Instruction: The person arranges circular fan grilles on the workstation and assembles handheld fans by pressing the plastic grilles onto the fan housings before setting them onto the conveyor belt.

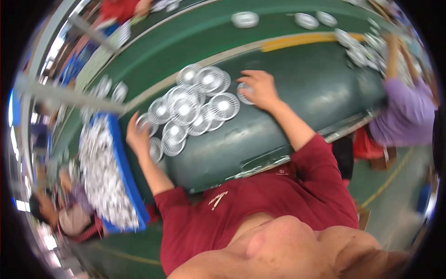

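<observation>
Several round, clear-white spoked discs that look like small fan grilles [185, 108] lie heaped and overlapping on the dark green worktable [218, 156]. At the heap's left edge my left hand [138, 138] has its thumb and fingers about one fan grille [149, 122]. To the right of the heap, my right hand [262, 90] curls over another fan grille [243, 93], its thumb on the near side and its fingers partly covering the disc. Both hands are slightly blurred.
A blue bin [121, 160] full of small white pieces stands left of the table. Beyond the table's edge runs a green conveyor belt [195, 44] carrying several clear parts [245, 19]. At right, a person in a purple sleeve [402, 109] works beside another pile [362, 51].
</observation>
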Demonstrator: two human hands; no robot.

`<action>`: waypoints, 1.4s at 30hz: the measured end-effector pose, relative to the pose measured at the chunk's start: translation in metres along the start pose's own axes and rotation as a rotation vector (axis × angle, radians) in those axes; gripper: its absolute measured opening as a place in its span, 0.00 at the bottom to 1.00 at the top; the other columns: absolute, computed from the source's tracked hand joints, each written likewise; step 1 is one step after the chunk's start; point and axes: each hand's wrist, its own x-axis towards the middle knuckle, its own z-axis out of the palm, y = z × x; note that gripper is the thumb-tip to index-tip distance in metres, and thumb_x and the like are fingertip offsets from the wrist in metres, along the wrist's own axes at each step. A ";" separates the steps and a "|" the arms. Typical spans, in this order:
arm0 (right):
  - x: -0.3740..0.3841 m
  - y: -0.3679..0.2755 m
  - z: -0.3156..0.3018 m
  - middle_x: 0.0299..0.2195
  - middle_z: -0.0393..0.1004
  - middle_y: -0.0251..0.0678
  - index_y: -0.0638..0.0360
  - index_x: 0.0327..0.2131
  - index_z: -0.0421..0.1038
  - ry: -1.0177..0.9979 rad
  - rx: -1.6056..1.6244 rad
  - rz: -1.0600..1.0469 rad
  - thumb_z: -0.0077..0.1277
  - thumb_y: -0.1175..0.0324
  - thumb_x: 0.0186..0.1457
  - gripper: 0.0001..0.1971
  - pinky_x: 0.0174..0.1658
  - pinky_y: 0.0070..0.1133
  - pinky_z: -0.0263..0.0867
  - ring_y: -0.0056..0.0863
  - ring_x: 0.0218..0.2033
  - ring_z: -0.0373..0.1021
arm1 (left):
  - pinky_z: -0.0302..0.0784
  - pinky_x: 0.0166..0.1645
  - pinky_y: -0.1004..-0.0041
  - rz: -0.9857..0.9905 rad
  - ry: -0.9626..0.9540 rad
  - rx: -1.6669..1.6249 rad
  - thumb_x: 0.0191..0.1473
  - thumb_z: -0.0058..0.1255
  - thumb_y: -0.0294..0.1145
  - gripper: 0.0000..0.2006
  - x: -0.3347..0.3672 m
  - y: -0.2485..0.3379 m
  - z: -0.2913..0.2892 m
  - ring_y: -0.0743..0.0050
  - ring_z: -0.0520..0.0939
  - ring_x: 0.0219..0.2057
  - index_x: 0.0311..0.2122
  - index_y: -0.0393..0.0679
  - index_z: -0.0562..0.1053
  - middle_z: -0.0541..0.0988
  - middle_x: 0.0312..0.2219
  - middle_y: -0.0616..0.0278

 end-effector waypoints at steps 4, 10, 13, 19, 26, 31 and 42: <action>-0.009 0.003 0.012 0.48 0.71 0.33 0.47 0.39 0.77 0.001 0.042 0.058 0.57 0.53 0.46 0.17 0.56 0.37 0.54 0.36 0.52 0.63 | 0.71 0.48 0.62 0.207 0.079 0.264 0.45 0.54 0.22 0.16 0.003 -0.018 0.015 0.53 0.78 0.41 0.43 0.43 0.76 0.80 0.39 0.57; -0.014 0.002 0.009 0.49 0.71 0.37 0.49 0.40 0.77 0.004 0.044 0.079 0.57 0.53 0.47 0.17 0.56 0.38 0.53 0.38 0.53 0.61 | 0.69 0.53 0.69 0.037 -0.162 -0.132 0.52 0.53 0.24 0.17 0.001 -0.029 0.025 0.63 0.77 0.46 0.49 0.33 0.72 0.77 0.45 0.52; -0.013 0.001 0.014 0.49 0.71 0.37 0.50 0.40 0.77 0.015 0.076 0.076 0.57 0.54 0.47 0.17 0.57 0.37 0.51 0.38 0.54 0.61 | 0.71 0.49 0.75 0.023 -0.066 -0.395 0.60 0.46 0.27 0.12 0.006 0.014 0.018 0.72 0.77 0.42 0.47 0.33 0.72 0.77 0.42 0.56; -0.010 0.007 0.017 0.48 0.71 0.34 0.48 0.38 0.77 0.016 0.034 0.063 0.57 0.51 0.46 0.17 0.56 0.37 0.53 0.37 0.53 0.62 | 0.70 0.48 0.68 0.306 -0.341 -1.139 0.62 0.41 0.27 0.07 -0.006 0.197 0.012 0.64 0.74 0.40 0.38 0.35 0.70 0.74 0.36 0.49; -0.006 0.014 0.010 0.48 0.72 0.32 0.47 0.40 0.77 0.024 0.038 -0.003 0.58 0.55 0.46 0.16 0.54 0.35 0.57 0.35 0.52 0.65 | 0.70 0.38 0.66 0.456 -0.711 -1.623 0.52 0.56 0.32 0.03 -0.046 0.353 -0.031 0.73 0.72 0.38 0.29 0.52 0.73 0.74 0.34 0.73; -0.007 -0.001 0.007 0.51 0.70 0.35 0.50 0.42 0.75 -0.026 0.044 0.059 0.58 0.59 0.48 0.16 0.56 0.36 0.54 0.38 0.53 0.62 | 0.71 0.38 0.67 0.401 -0.495 -1.515 0.52 0.56 0.31 0.03 -0.057 0.319 -0.071 0.73 0.73 0.37 0.29 0.52 0.73 0.74 0.34 0.72; -0.011 0.007 0.003 0.52 0.69 0.35 0.51 0.43 0.75 -0.075 0.022 0.068 0.57 0.61 0.48 0.17 0.57 0.35 0.53 0.38 0.54 0.62 | 0.72 0.36 0.68 0.555 -0.354 -1.568 0.51 0.55 0.30 0.04 -0.081 0.337 -0.050 0.72 0.74 0.36 0.28 0.50 0.72 0.74 0.33 0.68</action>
